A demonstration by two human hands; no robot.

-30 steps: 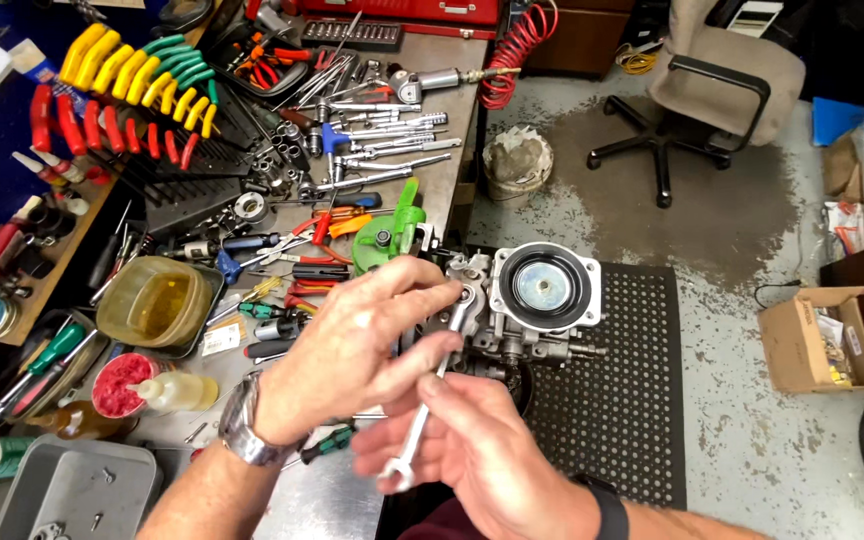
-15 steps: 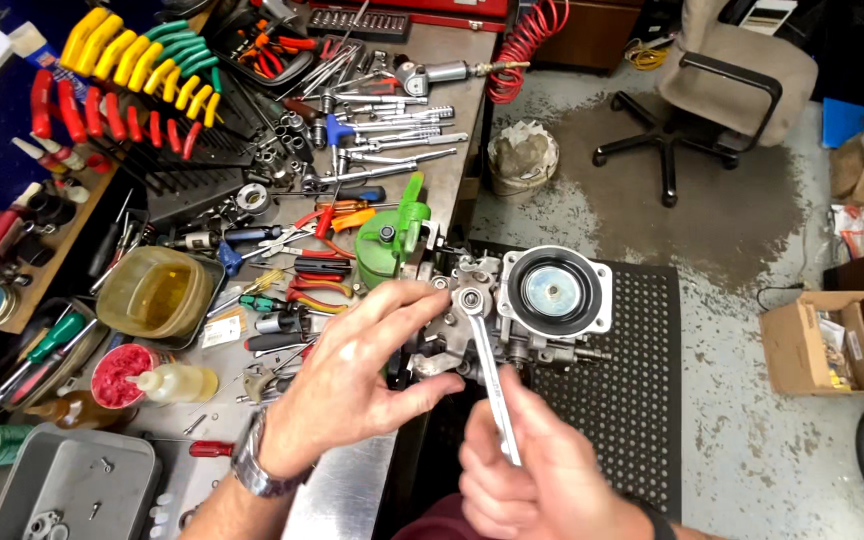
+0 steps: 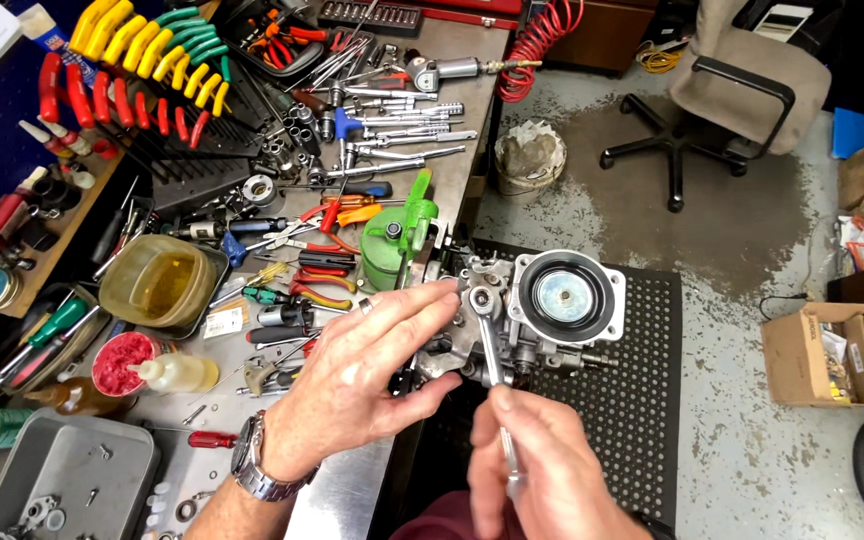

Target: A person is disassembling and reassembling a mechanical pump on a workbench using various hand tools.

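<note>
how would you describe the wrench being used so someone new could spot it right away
Start at the grey metal carburettor with the round black diaphragm cover, clamped at the workbench edge. The wrench stands on its top left, ring end seated, shank running down into the right hand. Unlike the tools strewn on the bench, it alone is held.

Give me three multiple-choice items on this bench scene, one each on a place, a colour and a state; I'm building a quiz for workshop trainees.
1. Where does the wrench head sit?
A. on the metal assembly
B. in the grey tray
C. on the floor mat

2. What colour is the coiled hose?
A. blue
B. red
C. yellow

3. How is the left hand?
A. clenched in a fist
B. gripping pliers
C. open, fingers against the assembly

Answers: 1 A, the ring end rests on its top. 2 B, red coils hang off the bench. 3 C, fingers spread while the right hand holds the wrench.
</note>
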